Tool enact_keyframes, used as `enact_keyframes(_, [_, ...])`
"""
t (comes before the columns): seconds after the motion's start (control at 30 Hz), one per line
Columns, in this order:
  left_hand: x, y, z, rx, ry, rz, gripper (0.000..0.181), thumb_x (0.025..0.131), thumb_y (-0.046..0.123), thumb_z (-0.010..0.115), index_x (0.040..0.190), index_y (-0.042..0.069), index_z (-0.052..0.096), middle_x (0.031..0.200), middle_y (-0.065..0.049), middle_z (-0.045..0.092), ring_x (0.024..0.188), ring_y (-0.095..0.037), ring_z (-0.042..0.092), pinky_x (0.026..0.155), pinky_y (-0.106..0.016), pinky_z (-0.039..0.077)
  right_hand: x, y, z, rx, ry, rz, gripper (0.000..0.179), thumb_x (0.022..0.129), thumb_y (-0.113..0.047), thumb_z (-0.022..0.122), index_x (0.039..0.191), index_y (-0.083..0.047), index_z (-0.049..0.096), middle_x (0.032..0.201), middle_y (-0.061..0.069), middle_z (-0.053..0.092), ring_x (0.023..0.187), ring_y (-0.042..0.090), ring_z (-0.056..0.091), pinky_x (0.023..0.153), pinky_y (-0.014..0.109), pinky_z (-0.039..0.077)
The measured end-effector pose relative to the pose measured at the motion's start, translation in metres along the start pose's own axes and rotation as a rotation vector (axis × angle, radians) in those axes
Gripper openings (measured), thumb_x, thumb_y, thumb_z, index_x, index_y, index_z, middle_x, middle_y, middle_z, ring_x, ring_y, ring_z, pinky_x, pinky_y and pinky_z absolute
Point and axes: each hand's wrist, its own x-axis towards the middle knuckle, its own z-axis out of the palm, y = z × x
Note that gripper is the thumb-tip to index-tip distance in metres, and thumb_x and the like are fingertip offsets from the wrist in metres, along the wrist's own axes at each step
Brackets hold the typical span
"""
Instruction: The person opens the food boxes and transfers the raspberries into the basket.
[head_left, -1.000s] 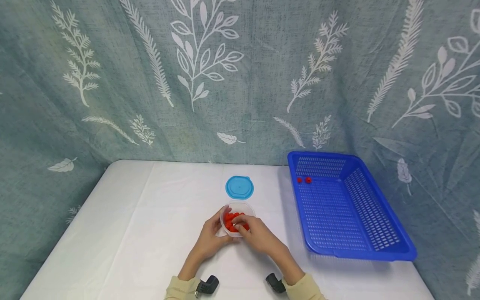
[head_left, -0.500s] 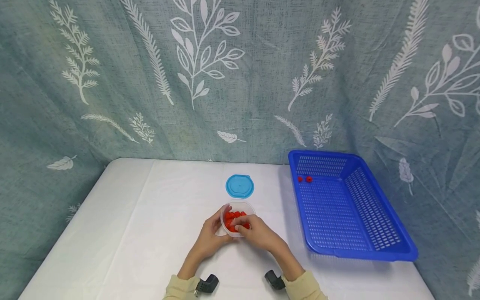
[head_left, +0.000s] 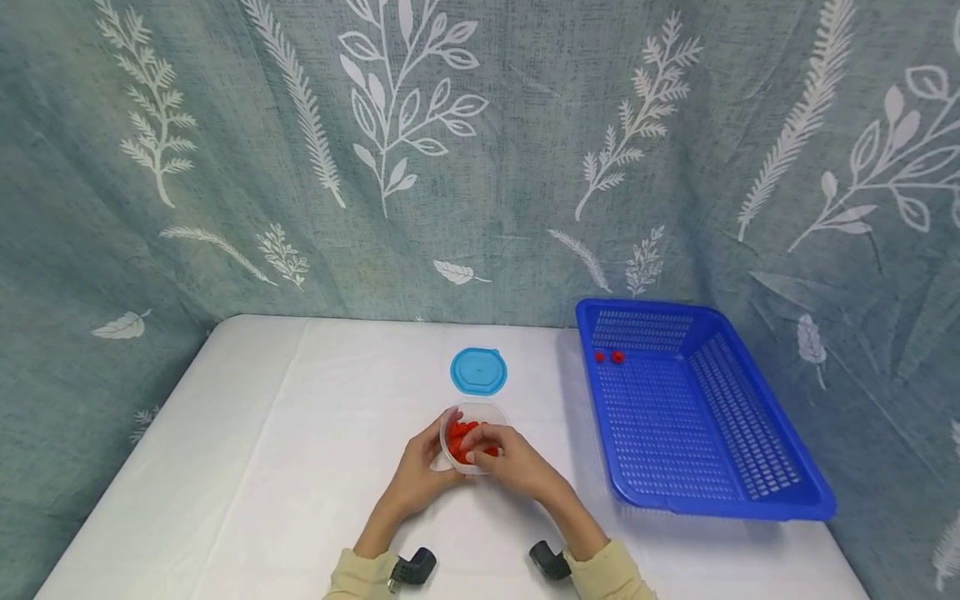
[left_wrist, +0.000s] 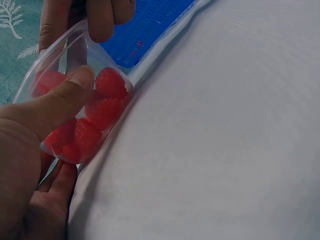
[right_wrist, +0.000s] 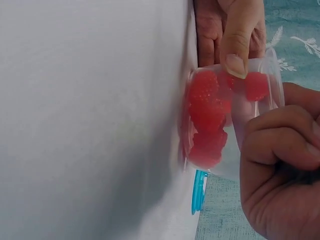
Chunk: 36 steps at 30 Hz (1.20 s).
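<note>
My left hand point(head_left: 423, 475) grips the side of a small clear plastic container point(head_left: 491, 412), its thumb against the near wall in both wrist views. Several red raspberries point(left_wrist: 103, 112) lie in the container, and one raspberry point(right_wrist: 256, 86) sits higher near the rim. My right hand point(head_left: 517, 467) reaches over the rim from the right with bent fingers, the tips down among the berries. Whether those fingertips pinch a berry is hidden. A round blue lid point(head_left: 478, 372) lies flat just beyond the container.
A large blue plastic basket point(head_left: 667, 433) stands at the right of the white-covered table point(head_left: 300, 467). Two raspberries point(head_left: 617, 357) lie in its far left corner. Behind the table hangs a green leaf-patterned cloth point(head_left: 517, 167).
My right hand's fingers have shifted slightly inside the container and look a little more bent. My left hand keeps its hold, and the container stays in place.
</note>
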Motion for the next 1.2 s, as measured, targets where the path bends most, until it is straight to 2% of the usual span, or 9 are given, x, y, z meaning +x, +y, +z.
enact_keyframes(0.07, [0.000, 0.000, -0.001, 0.002, 0.004, -0.003, 0.090, 0.080, 0.008, 0.085, 0.157, 0.015, 0.039, 0.156, -0.006, 0.048, 0.149, -0.024, 0.039, 0.123, -0.035, 0.029, 0.000, -0.001, 0.001, -0.001, 0.006, 0.001, 0.016, 0.096, -0.005, 0.063, 0.109, -0.002, 0.072, 0.117, 0.012, 0.067, 0.114, 0.028, 0.056, 0.102, 0.044, 0.051])
enact_keyframes(0.2, [-0.001, 0.001, -0.001, -0.007, -0.004, 0.000, 0.090, 0.081, 0.009, 0.085, 0.158, 0.014, 0.039, 0.157, -0.007, 0.047, 0.149, -0.025, 0.038, 0.123, -0.037, 0.029, -0.001, -0.002, 0.002, -0.018, 0.026, 0.026, 0.020, 0.096, -0.007, 0.065, 0.114, -0.002, 0.074, 0.123, 0.013, 0.068, 0.122, 0.033, 0.055, 0.109, 0.056, 0.047])
enact_keyframes(0.53, [0.000, 0.001, -0.001, -0.018, 0.007, -0.006, 0.090, 0.079, 0.005, 0.085, 0.156, 0.016, 0.041, 0.153, -0.009, 0.051, 0.150, -0.027, 0.037, 0.122, -0.041, 0.031, -0.008, -0.005, 0.011, -0.120, 0.125, 0.022, 0.020, 0.097, -0.004, 0.063, 0.114, -0.005, 0.074, 0.119, 0.009, 0.070, 0.120, 0.031, 0.059, 0.107, 0.054, 0.050])
enact_keyframes(0.7, [0.000, 0.000, 0.000, -0.004, 0.014, -0.008, 0.090, 0.079, 0.005, 0.085, 0.157, 0.016, 0.041, 0.154, -0.010, 0.050, 0.148, -0.028, 0.039, 0.120, -0.039, 0.034, -0.012, -0.008, 0.013, -0.150, 0.184, 0.015, 0.024, 0.097, -0.001, 0.061, 0.119, -0.002, 0.071, 0.121, 0.013, 0.070, 0.117, 0.030, 0.061, 0.103, 0.051, 0.054])
enact_keyframes(0.83, [0.001, 0.000, 0.000, 0.001, 0.015, 0.002, 0.091, 0.078, 0.003, 0.086, 0.156, 0.014, 0.041, 0.153, -0.012, 0.051, 0.147, -0.028, 0.041, 0.120, -0.038, 0.035, -0.018, -0.011, 0.012, -0.149, 0.245, -0.002, 0.026, 0.098, -0.002, 0.061, 0.123, 0.001, 0.070, 0.124, 0.017, 0.069, 0.120, 0.034, 0.061, 0.104, 0.053, 0.053])
enact_keyframes(0.9, [0.002, 0.000, 0.000, 0.000, 0.018, 0.005, 0.091, 0.077, 0.001, 0.085, 0.156, 0.013, 0.042, 0.153, -0.013, 0.051, 0.146, -0.029, 0.042, 0.119, -0.038, 0.036, -0.019, -0.012, 0.010, -0.134, 0.266, -0.001, 0.026, 0.098, -0.003, 0.062, 0.122, 0.000, 0.070, 0.123, 0.017, 0.070, 0.117, 0.034, 0.062, 0.099, 0.050, 0.057])
enact_keyframes(1.0, [0.002, 0.001, 0.000, 0.002, 0.018, 0.008, 0.090, 0.077, -0.001, 0.084, 0.156, 0.013, 0.042, 0.152, -0.013, 0.052, 0.146, -0.029, 0.043, 0.119, -0.038, 0.036, -0.021, -0.013, 0.008, -0.117, 0.283, 0.004, 0.023, 0.098, -0.004, 0.063, 0.120, -0.001, 0.071, 0.116, 0.014, 0.071, 0.107, 0.029, 0.063, 0.087, 0.035, 0.062])
enact_keyframes(1.1, [0.001, 0.001, 0.001, 0.010, 0.019, 0.005, 0.089, 0.078, 0.000, 0.083, 0.156, 0.014, 0.042, 0.152, -0.012, 0.052, 0.146, -0.029, 0.043, 0.119, -0.039, 0.036, -0.022, -0.014, 0.007, -0.104, 0.289, -0.003, 0.021, 0.097, -0.004, 0.064, 0.117, -0.001, 0.070, 0.107, 0.012, 0.071, 0.099, 0.025, 0.062, 0.072, 0.022, 0.059])
enact_keyframes(1.2, [0.001, 0.000, 0.001, 0.006, 0.022, 0.003, 0.089, 0.078, 0.000, 0.083, 0.156, 0.015, 0.042, 0.153, -0.012, 0.052, 0.146, -0.029, 0.043, 0.120, -0.040, 0.035, -0.025, -0.017, 0.006, -0.077, 0.297, -0.008, 0.020, 0.096, -0.005, 0.066, 0.115, -0.002, 0.070, 0.101, 0.009, 0.071, 0.097, 0.025, 0.064, 0.066, 0.018, 0.056])
